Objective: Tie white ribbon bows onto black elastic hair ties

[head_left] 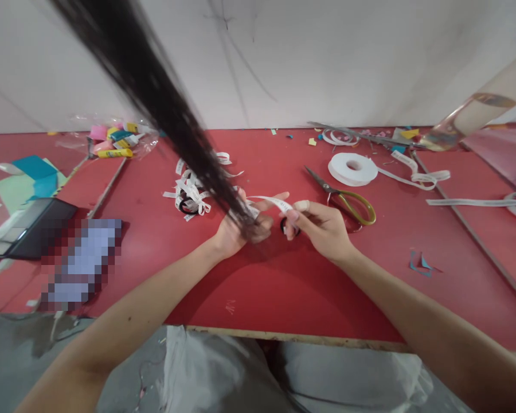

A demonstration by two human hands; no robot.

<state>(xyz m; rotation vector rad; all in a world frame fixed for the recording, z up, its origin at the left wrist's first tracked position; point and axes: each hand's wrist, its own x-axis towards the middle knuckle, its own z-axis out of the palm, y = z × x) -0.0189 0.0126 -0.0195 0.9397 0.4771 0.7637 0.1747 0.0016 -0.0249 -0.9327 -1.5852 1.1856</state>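
My left hand (236, 229) and my right hand (320, 226) meet over the red table (262, 287), both pinching one short strip of white printed ribbon (275, 202) stretched between them. A small black ring (284, 226), perhaps an elastic band, shows under my right fingers. A blurred lock of dark hair (163, 103) hangs across the view and hides part of my left hand. A pile of cut ribbon pieces with black rings (189, 195) lies just left of my left hand.
Scissors with gold handles (348, 201) lie right of my right hand, a white ribbon roll (352, 169) behind them. Loose ribbon strips (417, 175) trail to the right. A bag of coloured items (112, 140), teal paper (36, 172) and a dark tablet (34, 226) sit left.
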